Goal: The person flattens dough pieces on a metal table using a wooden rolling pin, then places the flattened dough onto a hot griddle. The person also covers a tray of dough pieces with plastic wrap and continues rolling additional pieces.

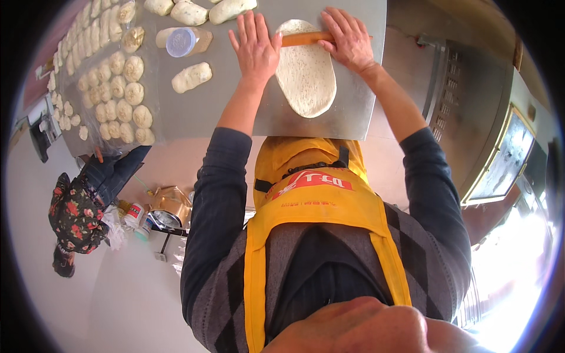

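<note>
A flat, long oval of speckled dough (307, 79) lies on the metal worktable (220, 119) in front of me. Across its far part rests a wooden rolling pin (304, 39). My left hand (257, 46) is at the pin's left end, fingers spread and pointing away from me, thumb by the pin. My right hand (347, 39) lies over the right part of the pin, its fingers stretched forward and the thumb below the pin. Left of my left hand is a stubby dough roll (192, 77), and beyond it a clear jar with a bluish lid (180, 42) lies tilted or stands by another dough piece.
Rows of round dough pieces (125, 110) and long dough rolls (95, 33) cover the table's left side, on plastic sheeting. More dough rolls (189, 12) are at the far edge. Another person (79, 214) stands beyond the table's left end. A metal cabinet (474, 101) is at the right.
</note>
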### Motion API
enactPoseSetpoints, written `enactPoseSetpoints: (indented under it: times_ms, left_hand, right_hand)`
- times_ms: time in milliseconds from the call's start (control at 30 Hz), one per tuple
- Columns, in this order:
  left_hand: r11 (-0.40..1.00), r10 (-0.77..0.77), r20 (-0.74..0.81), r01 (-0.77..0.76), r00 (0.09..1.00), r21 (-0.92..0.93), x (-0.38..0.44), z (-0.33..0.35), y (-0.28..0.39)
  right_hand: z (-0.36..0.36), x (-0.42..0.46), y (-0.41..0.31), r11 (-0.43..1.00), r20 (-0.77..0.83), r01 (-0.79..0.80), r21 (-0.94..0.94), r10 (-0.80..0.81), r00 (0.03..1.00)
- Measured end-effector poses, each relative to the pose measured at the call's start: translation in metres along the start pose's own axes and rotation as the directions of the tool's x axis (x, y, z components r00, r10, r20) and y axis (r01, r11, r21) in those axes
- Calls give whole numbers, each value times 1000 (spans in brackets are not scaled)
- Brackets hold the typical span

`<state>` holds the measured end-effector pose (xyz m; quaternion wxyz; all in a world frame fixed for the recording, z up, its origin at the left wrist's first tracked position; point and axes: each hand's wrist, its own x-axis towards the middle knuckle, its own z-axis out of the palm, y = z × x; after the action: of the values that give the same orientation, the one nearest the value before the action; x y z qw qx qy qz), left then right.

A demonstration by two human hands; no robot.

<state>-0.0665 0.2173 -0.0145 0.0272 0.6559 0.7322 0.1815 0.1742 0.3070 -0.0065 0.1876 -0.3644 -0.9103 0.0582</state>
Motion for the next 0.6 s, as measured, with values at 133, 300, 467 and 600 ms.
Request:
enactPoseSetpoints:
  times_ms: [133, 300, 467, 600]
  left_hand:
    - [986, -126, -14, 127, 992, 112, 39, -3, 10]
    - [995, 75, -113, -83, 991, -64, 16, -4, 5]
    - [992, 105, -6, -104, 994, 78, 13, 7, 8]
    - [979, -16, -58, 28, 998, 200, 60, 24, 12]
  right_hand:
    - [4, 24, 30, 991, 69, 132, 35, -135, 989]
    - [-3, 5, 33, 986, 122, 60, 153, -79, 989]
    - [9, 3, 33, 984, 18, 130, 120, -133, 991]
    - [24, 40, 75, 954, 51, 284, 90, -290, 956]
